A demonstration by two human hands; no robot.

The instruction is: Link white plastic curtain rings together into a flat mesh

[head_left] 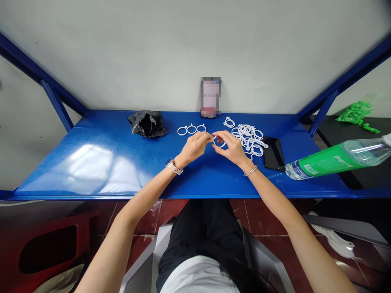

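Note:
Both my hands meet over the middle of the blue table [100,162], pinching one white plastic ring [219,143] between them. My left hand [195,147], with a watch on its wrist, grips the ring's left side with closed fingers. My right hand [231,147], with a thin bracelet, holds the ring's right side. A heap of several loose white rings [249,137] lies just right of my right hand. Three white rings in a row [191,130] lie on the table just beyond my left hand.
A crumpled black plastic bag [147,123] lies at the back left. A small card [210,97] stands against the wall. A black pouch [274,152] and a lying green-labelled water bottle [332,158] are at the right. Green pieces [356,112] sit on a neighbouring table.

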